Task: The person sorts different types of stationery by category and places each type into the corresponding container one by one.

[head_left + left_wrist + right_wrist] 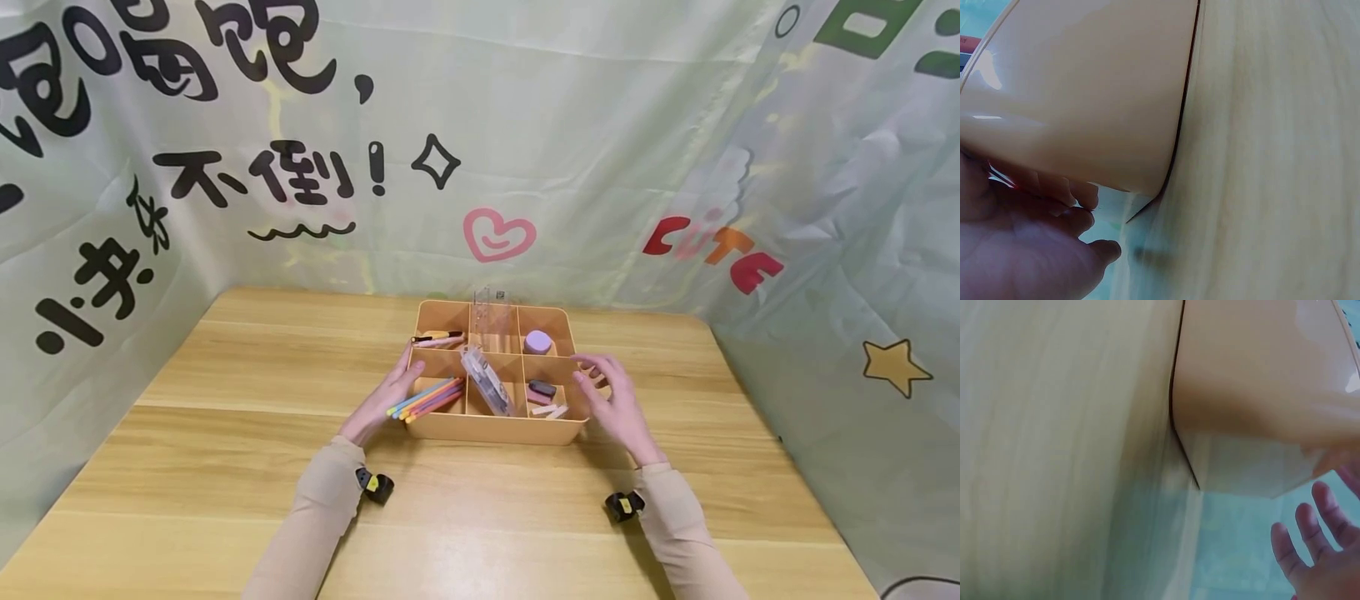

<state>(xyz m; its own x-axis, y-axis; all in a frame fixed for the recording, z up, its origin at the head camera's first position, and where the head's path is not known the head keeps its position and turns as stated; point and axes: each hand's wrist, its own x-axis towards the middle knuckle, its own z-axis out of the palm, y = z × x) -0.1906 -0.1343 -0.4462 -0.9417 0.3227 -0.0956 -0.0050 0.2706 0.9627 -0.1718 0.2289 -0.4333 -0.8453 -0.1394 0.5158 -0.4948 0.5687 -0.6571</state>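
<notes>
An orange-tan organizer box [495,430] with several compartments stands on the table. My left hand [384,398] holds its left side, with the thumb over the rim and the fingers along the outer wall. In the left wrist view those fingers [1079,220] lie close to the glossy side wall. Around the box's right corner, my right hand [617,407] has its fingers spread. Several of these fingers [1312,531] stand apart from the wall in the right wrist view. Inside the box are colored markers [427,398], a clear case [487,383] and a purple round container [537,342].
More pens [438,339] lie in the back left compartment. Erasers [542,389] and white sticks [550,411] share the front right one. A clear plastic piece [482,317] stands at the back middle. Printed cloth [585,167] hangs behind the wooden table [480,533].
</notes>
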